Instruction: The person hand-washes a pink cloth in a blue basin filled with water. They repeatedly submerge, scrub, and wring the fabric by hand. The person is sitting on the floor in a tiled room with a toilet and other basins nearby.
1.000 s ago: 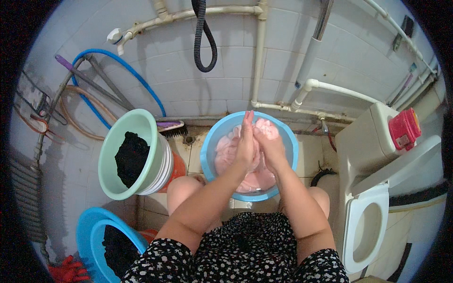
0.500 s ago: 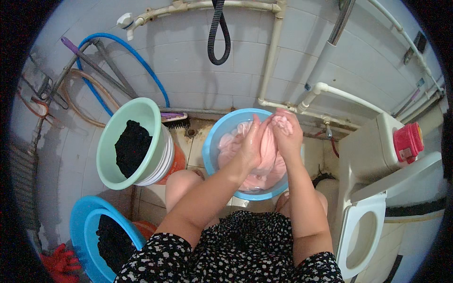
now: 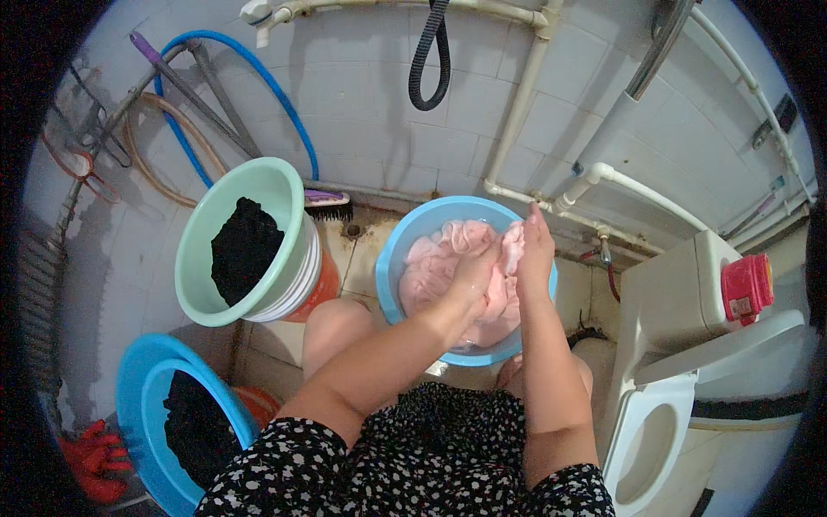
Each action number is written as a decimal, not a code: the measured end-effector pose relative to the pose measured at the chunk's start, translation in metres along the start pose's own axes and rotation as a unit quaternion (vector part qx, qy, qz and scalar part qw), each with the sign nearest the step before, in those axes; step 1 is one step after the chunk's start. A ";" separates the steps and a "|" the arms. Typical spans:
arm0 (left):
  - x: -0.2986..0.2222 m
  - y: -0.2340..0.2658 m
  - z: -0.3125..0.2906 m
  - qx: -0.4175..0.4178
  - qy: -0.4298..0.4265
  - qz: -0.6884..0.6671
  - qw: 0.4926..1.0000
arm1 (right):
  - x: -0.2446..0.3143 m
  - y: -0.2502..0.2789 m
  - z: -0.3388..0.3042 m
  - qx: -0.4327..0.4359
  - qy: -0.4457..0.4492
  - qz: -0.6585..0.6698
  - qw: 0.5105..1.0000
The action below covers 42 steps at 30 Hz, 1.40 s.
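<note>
Both hands — left hand [image 3: 476,274], right hand [image 3: 532,252] — are gripping wet pink cloth [image 3: 435,267] over the basin [image 3: 398,250]; likely soft, heavy, slippery — best bunched.

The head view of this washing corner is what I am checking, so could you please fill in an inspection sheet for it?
Surface: stained tiled floor, wet-looking near the wall.
Job's things: round blue plastic basin holding pale pink cloth in water.
Clutter: mint green plastic bucket with dark cloth; blue plastic tub with dark cloth; purple scrub brush; red rubber gloves.
Grippers: left hand and right hand both grip the pink cloth above the basin.
Cables: blue hose and black hose loop on the wall.
Surroundings: white tiled wall, white pipes, white toilet at right.
</note>
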<state>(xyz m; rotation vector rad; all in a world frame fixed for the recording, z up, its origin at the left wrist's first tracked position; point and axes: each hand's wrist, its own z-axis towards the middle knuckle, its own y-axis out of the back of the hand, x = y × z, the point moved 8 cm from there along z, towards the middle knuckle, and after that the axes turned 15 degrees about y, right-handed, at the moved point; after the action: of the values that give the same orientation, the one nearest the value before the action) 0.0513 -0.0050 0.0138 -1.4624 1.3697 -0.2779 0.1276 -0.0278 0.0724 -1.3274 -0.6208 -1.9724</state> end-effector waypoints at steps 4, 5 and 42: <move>-0.002 0.026 0.028 0.043 -0.001 -0.017 0.999 | 0.067 -0.048 -0.043 0.124 0.266 -0.283 0.913; -0.002 0.026 0.028 0.041 0.005 -0.015 0.999 | 0.073 -0.053 -0.050 0.130 0.312 -0.324 0.884; -0.036 -0.011 -0.007 -0.100 -0.281 0.342 0.891 | -0.018 -0.009 -0.005 -0.033 -0.086 0.210 0.973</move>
<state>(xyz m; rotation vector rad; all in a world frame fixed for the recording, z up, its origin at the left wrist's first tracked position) 0.0412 0.0190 0.0423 -1.0036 1.3458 0.7097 0.1220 -0.0204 0.0541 -1.5378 -0.3186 -1.5568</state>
